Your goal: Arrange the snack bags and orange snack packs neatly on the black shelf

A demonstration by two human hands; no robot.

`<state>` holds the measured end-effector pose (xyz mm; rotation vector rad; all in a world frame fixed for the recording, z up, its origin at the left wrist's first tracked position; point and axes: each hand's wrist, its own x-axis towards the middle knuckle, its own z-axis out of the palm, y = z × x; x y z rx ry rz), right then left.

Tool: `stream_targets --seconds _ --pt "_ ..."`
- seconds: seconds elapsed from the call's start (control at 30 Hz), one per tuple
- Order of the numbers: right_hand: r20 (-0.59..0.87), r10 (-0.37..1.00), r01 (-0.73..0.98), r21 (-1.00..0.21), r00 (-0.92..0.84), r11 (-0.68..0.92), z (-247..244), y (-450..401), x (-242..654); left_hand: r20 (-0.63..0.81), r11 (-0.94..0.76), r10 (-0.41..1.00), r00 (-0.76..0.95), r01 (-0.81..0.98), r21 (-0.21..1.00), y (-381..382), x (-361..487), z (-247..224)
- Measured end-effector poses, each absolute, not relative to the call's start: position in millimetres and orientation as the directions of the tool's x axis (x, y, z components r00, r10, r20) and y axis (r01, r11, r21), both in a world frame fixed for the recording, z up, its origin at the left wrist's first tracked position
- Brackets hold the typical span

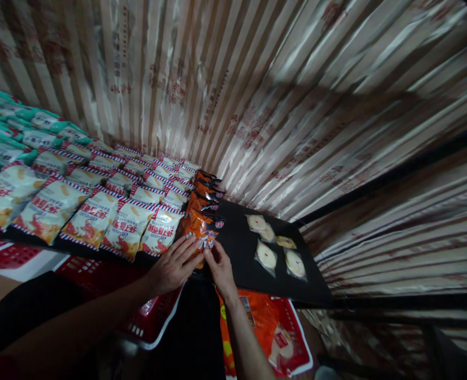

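On a black shelf, several orange bags stand one behind another in a column. The front orange bag (200,226) is between my two hands. My left hand (175,264) lies on its lower left, fingers stretched out and close together. My right hand (219,264) touches its lower right edge with bent fingers; whether it pinches the bag is hard to see. Left of the orange column, rows of white snack bags (163,229) with red lettering and striped edges lean back, close to my left hand.
Teal bags (43,138) fill the far left. Flat round items in clear wrappers (265,256) lie on the black shelf (241,237) at right. Below are red baskets (154,322), one holding an orange package (257,316). A striped printed curtain (202,84) hangs behind.
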<state>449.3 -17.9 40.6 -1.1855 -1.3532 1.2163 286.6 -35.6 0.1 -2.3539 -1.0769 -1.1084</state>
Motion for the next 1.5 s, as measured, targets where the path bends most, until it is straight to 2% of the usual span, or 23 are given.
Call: stream_targets --seconds 0.27,0.5,0.7,1.0,1.17,1.37,1.5 --pt "0.132 0.987 0.073 -0.989 0.097 0.125 37.6 -18.3 437.8 0.802 -0.702 0.402 0.442 0.711 -0.040 -43.5 283.1 -8.8" --pt "0.166 0.970 0.149 -0.979 0.177 0.140 29.0 -25.6 434.2 0.731 -0.736 0.441 0.520 0.676 -0.037 -55.0 275.2 -19.4" --pt "0.199 0.940 0.131 -0.977 0.278 0.168 31.1 -26.9 437.5 0.687 -0.767 0.447 0.573 0.640 -0.034 -59.6 271.5 -23.8" --pt "0.169 0.949 0.155 -0.979 0.266 0.131 17.3 -27.6 425.3 0.691 -0.791 0.433 0.579 0.612 -0.018 -62.1 271.2 -22.7" --pt "0.153 0.974 0.160 -0.979 0.166 0.127 22.5 -27.9 425.8 0.687 -0.766 0.451 0.569 0.642 -0.029 -60.1 271.0 -19.7" --pt "0.161 0.985 0.176 -0.973 0.065 0.148 20.8 -28.7 425.3 0.687 -0.684 0.539 0.488 0.729 0.018 -50.9 272.4 -11.5" --pt "0.191 0.978 0.232 -0.958 0.087 0.167 12.2 -30.8 429.7 0.679 -0.680 0.546 0.491 0.733 0.018 -49.3 275.1 -11.4"
